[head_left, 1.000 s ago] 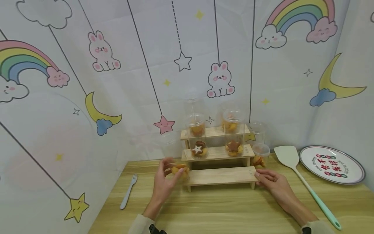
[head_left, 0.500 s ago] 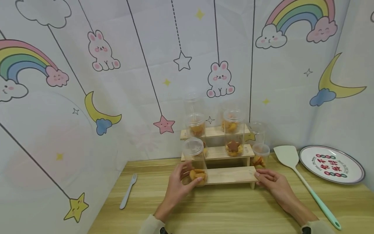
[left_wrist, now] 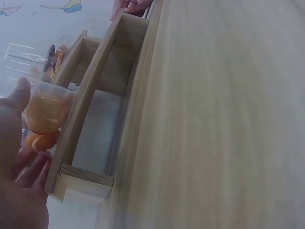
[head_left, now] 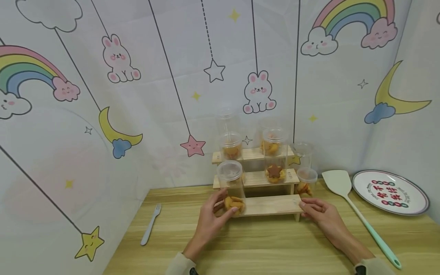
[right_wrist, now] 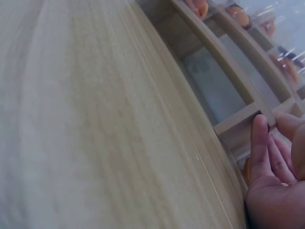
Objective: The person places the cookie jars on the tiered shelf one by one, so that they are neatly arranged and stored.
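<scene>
**Jar [head_left: 232, 191] held at the left end of the stand [head_left: 283, 204]**

At the left of the worktop [head_left: 261, 244], a fork [head_left: 151, 224] is laid, tines pointed away. Next, the jar, lidded, upright and with biscuits [head_left: 235, 206] in its bottom, is grasped low on its side by the left hand [head_left: 211, 215], with fingers and thumb curved round it. It is held at the left end of the lowest step. Other jars [head_left: 231, 145] are partly hidden behind it. Farther right, a star-biscuit jar [head_left: 275, 173] is set on the middle step. The lowest step's right end is pinched by the thumb and fingers of the right hand [head_left: 319, 214]. Just behind that hand, a short jar [head_left: 306, 185] is stood beside the stand. Beyond, a spatula [head_left: 357, 210] is laid aslant, and a printed plate [head_left: 364, 194] is placed farthest right.
</scene>
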Demonstrator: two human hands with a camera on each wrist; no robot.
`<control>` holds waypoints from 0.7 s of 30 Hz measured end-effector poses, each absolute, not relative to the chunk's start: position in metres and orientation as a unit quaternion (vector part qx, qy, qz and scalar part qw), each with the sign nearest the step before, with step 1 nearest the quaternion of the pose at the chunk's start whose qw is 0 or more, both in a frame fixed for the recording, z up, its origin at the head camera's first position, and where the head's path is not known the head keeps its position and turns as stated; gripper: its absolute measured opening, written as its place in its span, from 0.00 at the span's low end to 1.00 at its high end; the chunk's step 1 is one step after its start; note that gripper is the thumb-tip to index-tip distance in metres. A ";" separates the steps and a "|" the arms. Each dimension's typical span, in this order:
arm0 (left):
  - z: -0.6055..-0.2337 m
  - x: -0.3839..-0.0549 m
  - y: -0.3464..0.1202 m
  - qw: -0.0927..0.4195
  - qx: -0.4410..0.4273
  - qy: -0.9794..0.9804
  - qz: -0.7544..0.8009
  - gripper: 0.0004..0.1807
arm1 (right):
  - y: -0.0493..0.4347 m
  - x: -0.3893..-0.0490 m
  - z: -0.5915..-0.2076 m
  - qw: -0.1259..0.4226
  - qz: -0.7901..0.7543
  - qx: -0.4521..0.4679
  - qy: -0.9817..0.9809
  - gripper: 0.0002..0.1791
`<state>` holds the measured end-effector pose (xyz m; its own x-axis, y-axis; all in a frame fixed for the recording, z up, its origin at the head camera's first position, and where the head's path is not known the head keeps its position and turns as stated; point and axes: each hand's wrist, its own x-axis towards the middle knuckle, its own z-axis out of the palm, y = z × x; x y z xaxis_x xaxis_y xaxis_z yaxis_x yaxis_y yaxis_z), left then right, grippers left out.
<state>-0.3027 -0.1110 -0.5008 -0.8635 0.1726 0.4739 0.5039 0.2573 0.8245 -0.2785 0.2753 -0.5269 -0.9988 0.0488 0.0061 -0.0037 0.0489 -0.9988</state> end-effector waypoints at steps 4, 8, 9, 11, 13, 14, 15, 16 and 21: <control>-0.500 -0.302 -0.111 0.142 -0.223 -0.779 -0.569 0.37 | 0.275 -0.278 -0.527 0.019 0.688 -0.012 -0.725 0.35; -0.500 -0.303 -0.110 0.142 -0.229 -0.783 -0.562 0.38 | 0.275 -0.278 -0.527 0.021 0.688 -0.012 -0.726 0.35; -0.500 -0.303 -0.110 0.143 -0.230 -0.783 -0.559 0.38 | 0.276 -0.278 -0.527 0.021 0.688 -0.013 -0.725 0.34; -0.501 -0.303 -0.110 0.147 -0.232 -0.783 -0.558 0.37 | 0.276 -0.278 -0.527 0.021 0.689 -0.014 -0.725 0.34; -0.502 -0.302 -0.111 0.156 -0.227 -0.782 -0.559 0.33 | 0.275 -0.278 -0.527 0.019 0.689 -0.015 -0.725 0.35; -0.503 -0.302 -0.112 0.161 -0.218 -0.781 -0.563 0.30 | 0.275 -0.278 -0.527 0.018 0.689 -0.016 -0.724 0.35; -0.504 -0.302 -0.113 0.168 -0.206 -0.782 -0.564 0.26 | 0.275 -0.279 -0.526 0.017 0.689 -0.017 -0.724 0.35; -0.506 -0.302 -0.115 0.177 -0.191 -0.781 -0.567 0.22 | 0.275 -0.279 -0.526 0.016 0.690 -0.018 -0.724 0.35; -0.512 -0.304 -0.120 0.222 -0.117 -0.785 -0.567 0.13 | 0.276 -0.279 -0.526 0.020 0.677 -0.032 -0.735 0.34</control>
